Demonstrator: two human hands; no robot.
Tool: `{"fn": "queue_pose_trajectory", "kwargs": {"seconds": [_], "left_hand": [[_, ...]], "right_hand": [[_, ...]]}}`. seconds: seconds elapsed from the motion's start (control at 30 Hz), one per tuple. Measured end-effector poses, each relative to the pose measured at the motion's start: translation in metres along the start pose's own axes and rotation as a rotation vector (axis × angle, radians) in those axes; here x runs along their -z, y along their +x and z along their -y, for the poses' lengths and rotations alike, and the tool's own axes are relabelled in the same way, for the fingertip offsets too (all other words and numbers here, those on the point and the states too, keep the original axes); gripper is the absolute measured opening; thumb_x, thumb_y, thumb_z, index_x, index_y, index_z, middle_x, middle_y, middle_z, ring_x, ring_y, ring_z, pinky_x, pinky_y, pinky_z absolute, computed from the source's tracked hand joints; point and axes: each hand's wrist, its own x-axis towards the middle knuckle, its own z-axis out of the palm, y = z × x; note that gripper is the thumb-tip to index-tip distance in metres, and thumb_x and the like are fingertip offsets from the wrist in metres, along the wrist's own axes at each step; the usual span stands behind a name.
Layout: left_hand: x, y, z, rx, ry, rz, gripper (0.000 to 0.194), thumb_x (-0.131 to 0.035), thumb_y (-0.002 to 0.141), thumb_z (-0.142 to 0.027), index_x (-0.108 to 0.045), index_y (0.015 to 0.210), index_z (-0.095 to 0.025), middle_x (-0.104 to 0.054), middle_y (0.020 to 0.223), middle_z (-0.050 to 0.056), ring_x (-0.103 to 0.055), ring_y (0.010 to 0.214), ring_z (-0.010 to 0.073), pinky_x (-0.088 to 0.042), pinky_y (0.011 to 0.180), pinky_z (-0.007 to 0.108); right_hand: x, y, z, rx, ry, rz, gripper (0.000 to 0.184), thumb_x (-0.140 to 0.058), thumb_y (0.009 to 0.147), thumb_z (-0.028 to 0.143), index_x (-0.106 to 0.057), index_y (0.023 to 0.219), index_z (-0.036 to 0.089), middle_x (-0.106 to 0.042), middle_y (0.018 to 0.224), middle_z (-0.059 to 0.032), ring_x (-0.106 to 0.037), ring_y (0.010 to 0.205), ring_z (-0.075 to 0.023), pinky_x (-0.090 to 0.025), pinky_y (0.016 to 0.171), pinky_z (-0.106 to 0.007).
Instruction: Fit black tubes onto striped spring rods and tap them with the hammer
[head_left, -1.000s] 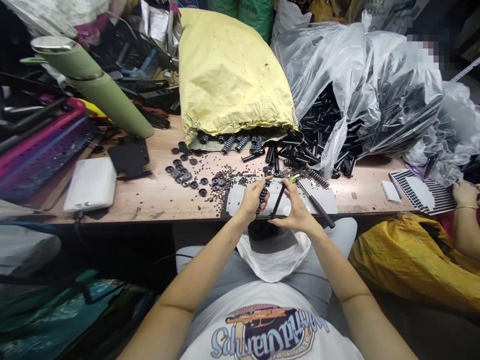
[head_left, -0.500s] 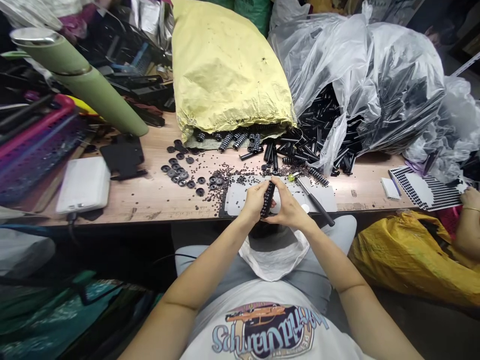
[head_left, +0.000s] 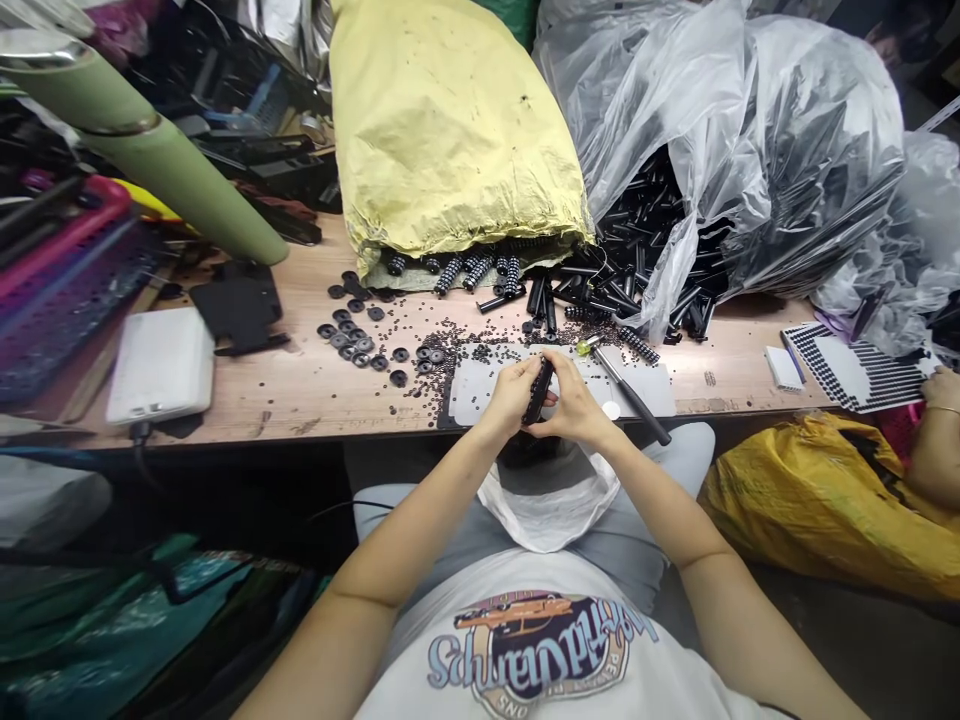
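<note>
Between my two hands is a short black cylinder (head_left: 537, 392), held tilted above the front edge of the bench. The fingers of my left hand (head_left: 510, 395) are closed on its left side. My right hand (head_left: 574, 402) grips it from the other side, thumb at the lower end and fingers near the top. Under my hands lies a pale grey board (head_left: 480, 385) strewn with tiny dark pieces. To the right rests a tool with a yellow-green tip and black handle (head_left: 646, 412). An open white bag (head_left: 547, 530) sits between my legs, below the hands.
Black discs (head_left: 360, 345) lie at left on the bench. Behind, a yellow sack (head_left: 450, 140) spills patterned rollers, beside a clear plastic bag (head_left: 637, 90) of black tubes (head_left: 645, 235). A green flask (head_left: 172, 170) leans at left. Another person's hand (head_left: 941, 390) shows far right.
The cylinder has turned in my fingers: white marks faced me before, and a plain black side shows now. The view has shifted slightly; both hands keep their hold.
</note>
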Motion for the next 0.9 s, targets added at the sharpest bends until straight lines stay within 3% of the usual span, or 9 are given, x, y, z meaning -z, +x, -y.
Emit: {"fn": "queue_pose_trajectory", "kwargs": {"seconds": [0.1, 0.17, 0.3, 0.4, 0.5, 0.67, 0.73, 0.8, 0.9], "left_hand": [[0.001, 0.0, 0.012, -0.316, 0.459, -0.039, 0.037, -0.051, 0.09, -0.029, -0.061, 0.122, -0.013, -0.062, 0.095, 0.01, -0.063, 0.084, 0.0189, -0.054, 0.075, 0.034], [0.001, 0.001, 0.02, -0.535, 0.856, -0.045, 0.039, -0.053, 0.088, -0.022, -0.06, 0.125, -0.013, -0.06, 0.101, 0.013, -0.058, 0.097, 0.0228, -0.051, 0.085, 0.037], [0.007, 0.006, 0.032, -0.714, 1.38, 0.062, 0.04, -0.044, 0.09, -0.011, -0.057, 0.128, -0.012, -0.061, 0.103, 0.016, -0.057, 0.095, 0.0243, -0.048, 0.08, 0.037], [0.016, 0.011, 0.037, -0.822, 1.478, 0.132, 0.039, -0.044, 0.091, -0.012, -0.054, 0.129, -0.012, -0.062, 0.108, 0.016, -0.058, 0.097, 0.0237, -0.045, 0.079, 0.035], [0.022, 0.013, 0.039, -0.926, 1.47, 0.129, 0.037, -0.041, 0.093, -0.013, -0.057, 0.126, -0.016, -0.064, 0.109, 0.015, -0.059, 0.097, 0.0228, -0.043, 0.083, 0.038], [0.025, 0.012, 0.038, -0.981, 1.467, 0.082, 0.038, -0.038, 0.094, -0.012, -0.06, 0.125, -0.019, -0.067, 0.109, 0.013, -0.059, 0.099, 0.0231, -0.037, 0.093, 0.046], [0.024, 0.011, 0.038, -0.956, 1.486, 0.089, 0.04, -0.036, 0.095, -0.012, -0.059, 0.126, -0.019, -0.066, 0.111, 0.013, -0.059, 0.103, 0.0235, -0.037, 0.095, 0.047], [0.019, 0.007, 0.038, -0.897, 1.511, 0.092, 0.042, -0.033, 0.095, -0.012, -0.057, 0.129, -0.017, -0.066, 0.115, 0.014, -0.058, 0.108, 0.0245, -0.036, 0.098, 0.048], [0.004, 0.001, 0.041, -0.824, 1.527, 0.108, 0.045, -0.033, 0.096, -0.02, -0.049, 0.136, -0.009, -0.056, 0.133, 0.019, -0.047, 0.127, 0.028, -0.028, 0.109, 0.05]], "right_hand": [[-0.014, -0.001, -0.009, -0.092, -0.075, -0.055, 0.1, -0.076, 0.06, 0.028, -0.024, 0.144, 0.009, -0.04, 0.141, -0.0219, -0.036, 0.135, -0.0334, -0.031, 0.113, -0.053], [-0.019, -0.004, -0.015, -0.158, -0.145, -0.087, 0.09, -0.07, 0.067, 0.025, -0.026, 0.143, 0.008, -0.041, 0.139, -0.0229, -0.037, 0.134, -0.0332, -0.032, 0.112, -0.053], [-0.001, -0.024, -0.03, -0.261, -0.352, -0.108, 0.076, -0.068, 0.075, 0.032, -0.034, 0.14, 0.011, -0.042, 0.14, -0.0207, -0.037, 0.132, -0.0331, -0.037, 0.106, -0.05], [0.031, -0.046, -0.044, -0.529, -0.606, -0.179, 0.049, -0.06, 0.084, 0.04, -0.052, 0.121, 0.009, -0.053, 0.123, -0.0235, -0.047, 0.118, -0.0353, -0.042, 0.094, -0.049], [0.056, -0.063, -0.048, -0.696, -0.671, -0.124, 0.029, -0.046, 0.093, 0.038, -0.057, 0.099, 0.012, -0.061, 0.102, -0.0187, -0.057, 0.097, -0.0298, -0.043, 0.078, -0.039], [0.058, -0.085, -0.019, -0.607, -0.364, -0.16, 0.039, -0.021, 0.101, 0.041, -0.052, 0.095, 0.019, -0.062, 0.074, -0.0045, -0.058, 0.066, -0.0184, -0.038, 0.062, -0.026], [0.049, -0.093, -0.009, -0.591, -0.379, -0.157, 0.038, -0.019, 0.101, 0.039, -0.052, 0.098, 0.018, -0.063, 0.074, -0.0051, -0.059, 0.063, -0.0181, -0.036, 0.059, -0.026], [0.043, -0.097, -0.003, -0.63, -0.453, -0.056, 0.034, -0.025, 0.101, 0.036, -0.052, 0.095, 0.017, -0.065, 0.075, -0.0068, -0.059, 0.061, -0.0187, -0.033, 0.057, -0.026], [0.044, -0.096, 0.008, -0.632, -0.491, 0.007, 0.032, -0.028, 0.1, 0.035, -0.053, 0.092, 0.018, -0.065, 0.071, -0.007, -0.06, 0.058, -0.02, -0.031, 0.055, -0.027]]}}
